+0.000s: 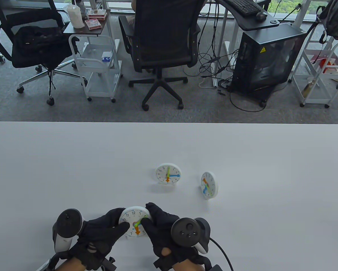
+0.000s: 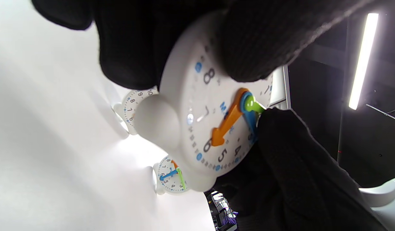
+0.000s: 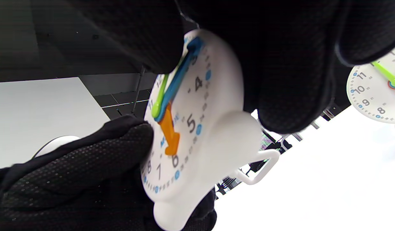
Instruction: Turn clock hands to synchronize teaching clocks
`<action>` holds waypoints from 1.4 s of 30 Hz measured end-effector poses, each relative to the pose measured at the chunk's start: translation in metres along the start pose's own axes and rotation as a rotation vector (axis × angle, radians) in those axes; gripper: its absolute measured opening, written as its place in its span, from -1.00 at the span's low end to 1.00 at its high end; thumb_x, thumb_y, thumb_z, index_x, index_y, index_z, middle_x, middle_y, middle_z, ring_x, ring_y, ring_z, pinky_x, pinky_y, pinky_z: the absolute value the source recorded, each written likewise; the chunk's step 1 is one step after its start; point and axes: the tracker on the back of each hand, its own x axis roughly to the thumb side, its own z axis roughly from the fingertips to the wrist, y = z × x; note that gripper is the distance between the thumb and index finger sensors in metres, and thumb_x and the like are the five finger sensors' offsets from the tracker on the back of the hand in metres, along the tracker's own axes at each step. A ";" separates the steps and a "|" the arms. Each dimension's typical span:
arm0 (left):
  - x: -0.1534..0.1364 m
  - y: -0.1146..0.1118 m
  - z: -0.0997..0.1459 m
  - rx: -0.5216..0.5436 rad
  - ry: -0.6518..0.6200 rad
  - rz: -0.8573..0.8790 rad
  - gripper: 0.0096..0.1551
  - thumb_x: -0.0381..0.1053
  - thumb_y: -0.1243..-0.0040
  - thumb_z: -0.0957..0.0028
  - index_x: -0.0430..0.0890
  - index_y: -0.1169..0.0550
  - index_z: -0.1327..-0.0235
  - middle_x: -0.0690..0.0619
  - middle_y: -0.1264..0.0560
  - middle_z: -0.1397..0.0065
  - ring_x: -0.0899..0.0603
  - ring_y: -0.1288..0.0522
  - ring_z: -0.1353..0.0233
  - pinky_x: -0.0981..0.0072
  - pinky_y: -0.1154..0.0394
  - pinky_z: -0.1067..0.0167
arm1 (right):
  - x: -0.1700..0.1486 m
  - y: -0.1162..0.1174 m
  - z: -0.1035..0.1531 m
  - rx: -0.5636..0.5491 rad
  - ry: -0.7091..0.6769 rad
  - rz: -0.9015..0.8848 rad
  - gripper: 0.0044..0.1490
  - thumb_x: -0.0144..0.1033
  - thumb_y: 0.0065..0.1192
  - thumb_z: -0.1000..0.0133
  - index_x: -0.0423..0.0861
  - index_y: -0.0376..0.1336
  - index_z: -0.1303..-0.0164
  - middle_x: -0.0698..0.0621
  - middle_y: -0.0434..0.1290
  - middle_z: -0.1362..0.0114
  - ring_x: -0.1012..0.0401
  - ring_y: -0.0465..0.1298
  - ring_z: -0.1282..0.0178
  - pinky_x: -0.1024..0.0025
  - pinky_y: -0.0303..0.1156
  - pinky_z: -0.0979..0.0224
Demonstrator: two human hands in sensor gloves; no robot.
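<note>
Both hands wear black knit gloves — the left hand (image 1: pixel 101 234) and the right hand (image 1: pixel 163 228) alike — and in the right wrist view the fabric of the left glove's fingers (image 3: pixel 88 179) shows a fine grid of small raised dots. On the back of the left hand sits a tracker (image 1: pixel 67 225) with a rounded black top over a white body, while the right tracker (image 1: pixel 187 230) has a black round face with small buttons and a thin black cable (image 1: pixel 222 252) running off it. Bare skin shows at both wrists below the glove cuffs — beside black strap hardware.
</note>
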 end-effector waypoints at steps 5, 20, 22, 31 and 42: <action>0.000 -0.001 0.000 -0.003 -0.001 -0.009 -0.39 0.11 -0.44 -0.03 -0.11 -0.53 -0.28 -0.04 -0.75 -0.08 -0.34 -0.68 -0.13 -0.45 -0.35 -0.21 | 0.000 -0.001 0.000 0.002 0.001 0.000 -0.21 -0.11 0.26 -0.13 -0.51 0.30 -0.26 -0.18 0.61 -0.03 -0.06 0.73 0.19 -0.27 0.46 -0.08; 0.004 -0.004 0.001 -0.008 -0.028 -0.088 -0.39 0.11 -0.43 -0.03 -0.11 -0.53 -0.28 -0.04 -0.75 -0.07 -0.34 -0.68 -0.12 -0.45 -0.35 -0.21 | -0.001 0.000 0.000 0.021 0.015 0.006 -0.20 -0.09 0.25 -0.13 -0.51 0.30 -0.25 -0.19 0.61 -0.03 -0.08 0.73 0.19 -0.28 0.46 -0.07; 0.004 -0.005 0.001 -0.009 -0.029 -0.091 -0.39 0.10 -0.44 -0.03 -0.12 -0.53 -0.28 -0.04 -0.75 -0.07 -0.34 -0.68 -0.12 -0.45 -0.35 -0.20 | -0.001 0.000 0.000 0.021 0.015 0.007 -0.20 -0.09 0.25 -0.13 -0.51 0.31 -0.25 -0.18 0.61 -0.03 -0.08 0.73 0.19 -0.28 0.46 -0.07; 0.004 -0.005 0.001 -0.010 -0.035 -0.111 -0.39 0.10 -0.44 -0.03 -0.12 -0.53 -0.28 -0.04 -0.75 -0.07 -0.34 -0.68 -0.11 -0.45 -0.35 -0.21 | -0.002 0.000 0.000 0.025 0.016 0.012 -0.20 -0.08 0.26 -0.13 -0.50 0.31 -0.24 -0.19 0.62 -0.03 -0.08 0.73 0.19 -0.28 0.46 -0.07; 0.005 -0.006 0.001 -0.016 -0.052 -0.152 -0.39 0.10 -0.44 -0.03 -0.12 -0.53 -0.28 -0.04 -0.75 -0.06 -0.34 -0.68 -0.11 -0.45 -0.35 -0.21 | -0.002 0.001 0.000 0.033 0.022 0.014 -0.18 -0.04 0.26 -0.13 -0.50 0.32 -0.24 -0.19 0.62 -0.02 -0.09 0.73 0.20 -0.28 0.46 -0.07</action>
